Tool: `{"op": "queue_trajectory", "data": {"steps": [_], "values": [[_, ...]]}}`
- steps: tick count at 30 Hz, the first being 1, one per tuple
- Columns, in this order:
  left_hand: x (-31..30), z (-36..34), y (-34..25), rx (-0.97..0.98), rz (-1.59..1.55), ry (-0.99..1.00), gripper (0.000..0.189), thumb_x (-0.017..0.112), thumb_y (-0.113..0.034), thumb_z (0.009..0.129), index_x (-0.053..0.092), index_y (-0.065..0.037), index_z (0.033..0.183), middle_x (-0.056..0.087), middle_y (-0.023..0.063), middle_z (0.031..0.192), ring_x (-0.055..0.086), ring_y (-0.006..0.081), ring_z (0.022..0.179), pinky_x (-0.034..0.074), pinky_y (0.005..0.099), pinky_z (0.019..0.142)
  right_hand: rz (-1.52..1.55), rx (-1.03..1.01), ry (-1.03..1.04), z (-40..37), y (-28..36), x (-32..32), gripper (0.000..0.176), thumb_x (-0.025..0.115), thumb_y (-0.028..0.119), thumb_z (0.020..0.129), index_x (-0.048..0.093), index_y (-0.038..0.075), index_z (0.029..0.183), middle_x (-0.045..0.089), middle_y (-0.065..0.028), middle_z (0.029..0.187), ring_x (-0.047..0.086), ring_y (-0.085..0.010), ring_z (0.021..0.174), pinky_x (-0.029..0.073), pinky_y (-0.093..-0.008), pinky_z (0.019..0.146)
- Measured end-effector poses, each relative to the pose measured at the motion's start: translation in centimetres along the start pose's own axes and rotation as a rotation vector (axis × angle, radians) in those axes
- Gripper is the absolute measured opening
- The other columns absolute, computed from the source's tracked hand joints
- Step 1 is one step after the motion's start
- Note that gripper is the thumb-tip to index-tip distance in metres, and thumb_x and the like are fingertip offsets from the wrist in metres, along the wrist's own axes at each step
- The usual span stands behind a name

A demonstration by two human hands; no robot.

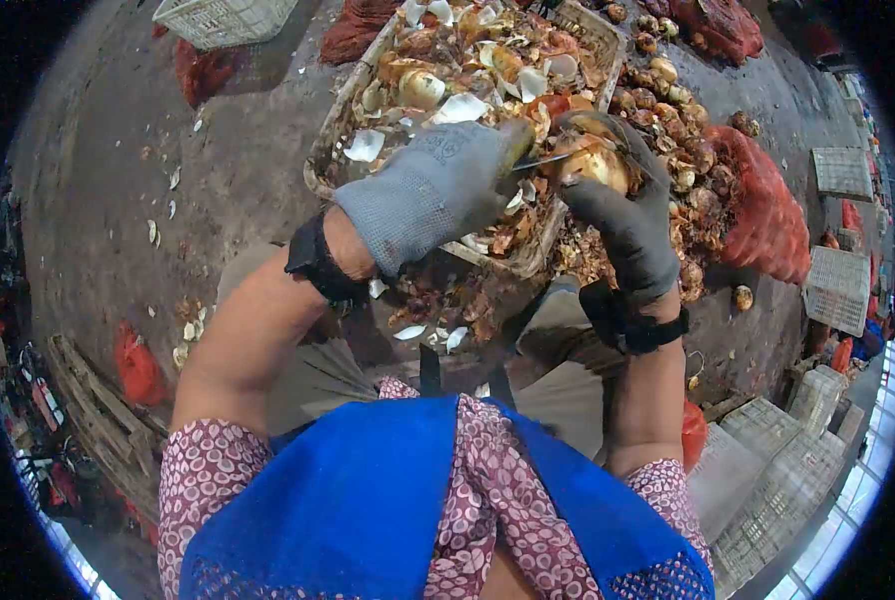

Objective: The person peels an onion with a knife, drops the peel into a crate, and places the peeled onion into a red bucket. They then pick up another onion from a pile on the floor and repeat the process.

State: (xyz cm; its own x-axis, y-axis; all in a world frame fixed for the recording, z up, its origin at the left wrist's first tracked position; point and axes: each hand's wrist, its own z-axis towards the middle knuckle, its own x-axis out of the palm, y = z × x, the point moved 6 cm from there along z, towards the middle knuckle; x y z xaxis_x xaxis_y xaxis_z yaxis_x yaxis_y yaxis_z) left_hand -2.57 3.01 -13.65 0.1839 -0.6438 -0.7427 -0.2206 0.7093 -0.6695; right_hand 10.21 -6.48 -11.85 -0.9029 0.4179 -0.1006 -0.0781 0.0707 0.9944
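Observation:
My left hand (433, 180), in a grey work glove, is closed around a small knife; its thin blade (544, 162) points right and touches the onion. In my right hand (628, 205), also gloved, rests a large onion (598, 168) with brown outer skin and a pale peeled side. Gloved fingers hide the far side of the onion and most of the knife's handle. Below both hands stands a crate (320, 165) heaped with onion skins and white peel pieces. A partly peeled onion (422, 90) lies on the heap.
Right of the crate, unpeeled onions (683, 150) spill from a red mesh sack (758, 205). Another white crate (223, 22) stands at upper left. Wooden planks (103, 405) lie at lower left. Several pale crates (836, 290) line the right side. Peel scraps litter the floor (98, 200).

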Motion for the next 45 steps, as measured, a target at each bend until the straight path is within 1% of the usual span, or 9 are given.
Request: {"op": "queue_trajectory", "data": {"steps": [10,18,22,26,32,34,36,39,45], "values": [[0.0,1.0,0.0,-0.031,0.239,-0.136,0.035,0.06,-0.016,0.082,0.051,-0.009,0.116,0.064,0.0186,0.085,0.062,0.039,0.081,0.05,0.046,0.066,0.762,0.405,0.037,-1.5,-4.9,0.5,0.051,0.063,0.035,0.075,0.061,0.002,0.113,0.067,-0.0115,0.098,0.067,-0.0219,0.087,0.056,-0.0341,0.074],[-0.9,1.2,0.6,-0.068,0.311,-0.161,0.047,0.061,-0.02,0.084,0.045,-0.008,0.127,0.065,0.0194,0.097,0.063,0.0387,0.088,0.051,0.0461,0.073,-0.204,-0.161,-0.125,-0.1,0.6,1.6,0.049,0.071,0.018,0.076,0.056,-0.002,0.118,0.065,-0.0085,0.101,0.064,-0.0173,0.085,0.054,-0.0271,0.077],[-0.8,1.1,0.6,0.025,0.262,-0.207,0.046,0.058,-0.021,0.087,0.044,-0.008,0.128,0.064,0.0205,0.098,0.063,0.0387,0.089,0.052,0.0451,0.072,0.635,0.256,0.033,-1.1,-1.5,1.8,0.042,0.073,0.011,0.073,0.06,0.001,0.111,0.066,-0.0043,0.095,0.064,-0.0135,0.083,0.054,-0.0263,0.073],[0.1,1.0,0.1,0.076,0.157,-0.106,0.046,0.06,-0.021,0.085,0.047,-0.006,0.126,0.063,0.0212,0.095,0.061,0.0412,0.083,0.05,0.0446,0.07,0.229,0.238,0.088,-0.9,0.6,1.3,0.046,0.076,0.01,0.068,0.06,0.001,0.111,0.066,-0.0053,0.095,0.064,-0.0131,0.084,0.053,-0.027,0.074],[2.8,-0.1,0.8,-0.105,-0.516,0.301,0.025,0.056,-0.017,0.086,0.062,-0.004,0.107,0.065,0.0061,0.076,0.052,0.0109,0.066,0.046,0.0321,0.061,0.135,0.091,0.229,-1.3,0.2,0.7,0.052,0.077,0.009,0.067,0.06,0.002,0.116,0.063,-0.0043,0.105,0.06,-0.0135,0.093,0.049,-0.0285,0.083],[1.9,0.3,0.5,0.089,-0.782,0.001,0.029,0.056,-0.02,0.09,0.061,-0.004,0.114,0.062,0.0,0.075,0.05,0.0072,0.067,0.044,0.0297,0.06,0.203,0.184,0.21,-0.6,0.0,0.7,0.057,0.076,0.014,0.069,0.056,0.002,0.121,0.063,-0.004,0.105,0.059,-0.0133,0.093,0.049,-0.0283,0.082],[-0.5,-0.2,-0.5,-0.203,-0.761,0.008,0.036,0.057,-0.028,0.093,0.058,-0.004,0.12,0.059,-0.0011,0.079,0.048,0.006,0.07,0.043,0.0259,0.061,0.228,0.169,0.187,-0.6,0.6,0.6,0.057,0.074,0.019,0.072,0.054,0.003,0.123,0.063,-0.0034,0.105,0.059,-0.0119,0.091,0.049,-0.0277,0.08],[-0.3,0.8,-0.8,0.185,-0.659,-0.354,0.029,0.056,-0.02,0.093,0.058,-0.004,0.117,0.059,0.0002,0.08,0.051,0.0062,0.072,0.045,0.0257,0.062,0.216,0.32,0.198,-0.6,-1.3,0.9,0.049,0.071,0.019,0.077,0.054,0.004,0.121,0.063,-0.0022,0.102,0.059,-0.0097,0.089,0.049,-0.0247,0.078],[-0.9,1.5,-1.4,0.036,-0.779,-0.251,0.027,0.057,-0.019,0.094,0.058,-0.001,0.114,0.063,0.002,0.096,0.055,0.007,0.087,0.047,0.0236,0.077,0.247,0.247,0.169,0.3,-1.1,0.9,0.066,0.067,0.026,0.071,0.047,0.002,0.13,0.061,-0.0041,0.107,0.059,-0.0124,0.092,0.047,-0.025,0.08]]}}
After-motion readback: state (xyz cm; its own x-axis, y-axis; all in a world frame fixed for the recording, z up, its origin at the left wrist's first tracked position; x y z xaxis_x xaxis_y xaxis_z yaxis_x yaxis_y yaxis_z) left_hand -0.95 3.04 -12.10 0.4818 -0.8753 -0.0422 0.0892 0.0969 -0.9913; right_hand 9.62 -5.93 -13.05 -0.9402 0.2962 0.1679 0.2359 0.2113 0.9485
